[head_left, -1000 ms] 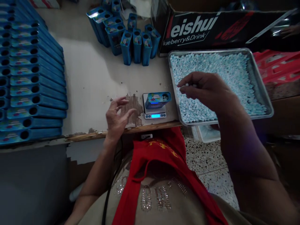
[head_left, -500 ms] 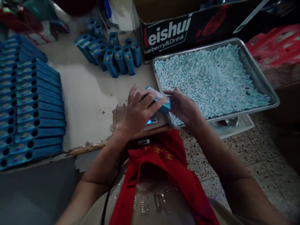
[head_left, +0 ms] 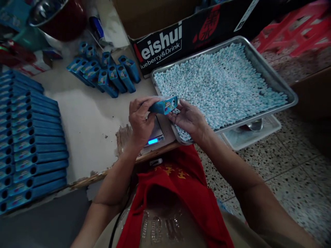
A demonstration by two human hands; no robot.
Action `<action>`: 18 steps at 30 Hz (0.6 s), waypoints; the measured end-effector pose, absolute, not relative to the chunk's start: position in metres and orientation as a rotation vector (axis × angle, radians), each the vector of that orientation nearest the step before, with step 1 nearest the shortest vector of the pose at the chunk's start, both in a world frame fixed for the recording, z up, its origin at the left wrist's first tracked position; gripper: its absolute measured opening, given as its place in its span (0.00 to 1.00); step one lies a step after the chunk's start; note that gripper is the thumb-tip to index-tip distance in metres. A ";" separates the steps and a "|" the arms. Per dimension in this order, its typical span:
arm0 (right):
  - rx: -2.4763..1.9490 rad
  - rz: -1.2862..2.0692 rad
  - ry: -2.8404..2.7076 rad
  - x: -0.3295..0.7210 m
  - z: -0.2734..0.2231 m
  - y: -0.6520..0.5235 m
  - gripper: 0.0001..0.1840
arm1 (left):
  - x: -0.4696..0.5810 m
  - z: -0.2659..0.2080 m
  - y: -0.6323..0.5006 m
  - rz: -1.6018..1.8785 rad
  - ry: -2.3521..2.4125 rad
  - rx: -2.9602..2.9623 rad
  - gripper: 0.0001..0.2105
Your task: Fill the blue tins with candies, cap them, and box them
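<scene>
- Head view, metal tray (head_left: 274, 82): could tip if elbowed; conceals own support.
- Left hand (head_left: 141, 120): fingers curled round blue box (head_left: 165, 104), tilted near scale (head_left: 156, 132); could drop box through slackened grip.
- Right hand (head_left: 190, 117): fingers loosely spread, half-cupped just beside box; contact unclear.
- Scale: partly covered; unreadable digits.
- Pellets (head_left: 176, 111) by right fingertips: could scatter; unclear whether held.
</scene>
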State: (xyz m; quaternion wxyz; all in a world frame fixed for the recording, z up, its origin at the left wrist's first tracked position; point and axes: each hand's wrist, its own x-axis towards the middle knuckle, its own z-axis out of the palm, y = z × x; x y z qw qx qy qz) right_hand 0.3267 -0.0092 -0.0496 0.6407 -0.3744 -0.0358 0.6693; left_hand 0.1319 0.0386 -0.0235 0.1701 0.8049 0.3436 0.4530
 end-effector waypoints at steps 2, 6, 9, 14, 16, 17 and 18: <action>-0.839 1.555 -0.086 0.328 -0.049 -0.009 0.07 | 0.131 -0.028 0.039 1.334 1.010 2.112 0.13; -0.887 1.533 -0.194 0.335 -0.043 -0.016 0.09 | 0.115 -0.042 0.030 1.300 1.094 1.695 0.21; -0.978 1.473 -0.382 0.346 -0.036 -0.023 0.14 | 0.095 -0.049 0.013 1.228 1.100 1.465 0.24; -1.294 1.171 -0.914 0.364 -0.037 -0.028 0.12 | 0.075 -0.055 -0.018 1.167 1.156 1.307 0.26; -1.434 0.913 -1.162 0.369 -0.043 -0.025 0.11 | 0.073 -0.059 -0.024 1.187 1.170 1.301 0.26; -1.486 0.767 -1.265 0.372 -0.047 -0.023 0.10 | 0.073 -0.061 -0.026 1.193 1.173 1.306 0.27; -1.527 0.630 -1.346 0.374 -0.051 -0.022 0.10 | 0.072 -0.064 -0.027 1.192 1.173 1.315 0.27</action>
